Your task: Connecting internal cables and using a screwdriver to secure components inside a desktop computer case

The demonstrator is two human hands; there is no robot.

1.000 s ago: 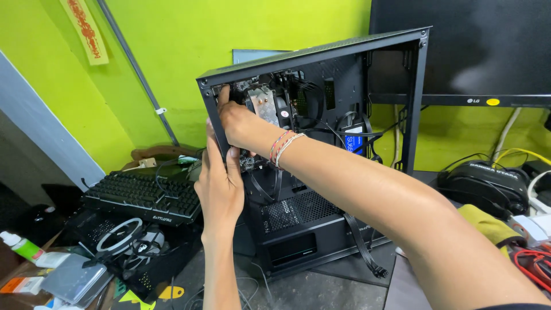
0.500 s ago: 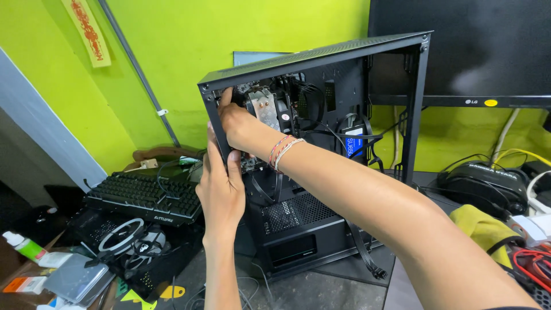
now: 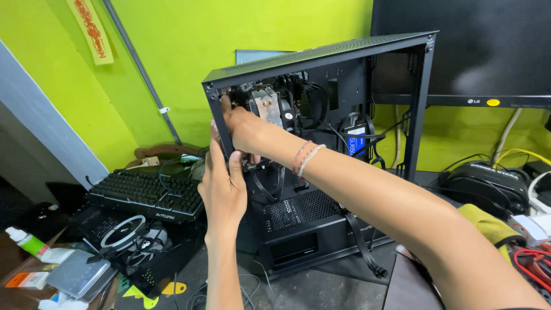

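Observation:
An open black computer case point(image 3: 367, 49) stands upright on the desk with its inside facing me. A metal cooler point(image 3: 265, 104) and black cables point(image 3: 313, 97) show in the upper part. My right hand point(image 3: 244, 127) reaches inside near the top left corner, fingers against the case's rear edge beside the cooler; bead bracelets sit on its wrist. My left hand point(image 3: 221, 186) presses flat on the outside of the case's left rear edge, lower down. What the right fingers hold is hidden.
A black keyboard point(image 3: 146, 192) lies left of the case, above a white-ringed fan point(image 3: 123, 232). A green-capped bottle point(image 3: 26, 241) and small packages sit at the lower left. A dark monitor point(image 3: 476, 51) hangs at the upper right. Cables and a black device point(image 3: 488, 181) crowd the right side.
The view has shifted slightly. Both hands stay on the case's left rear edge, the right one a little lower in the frame.

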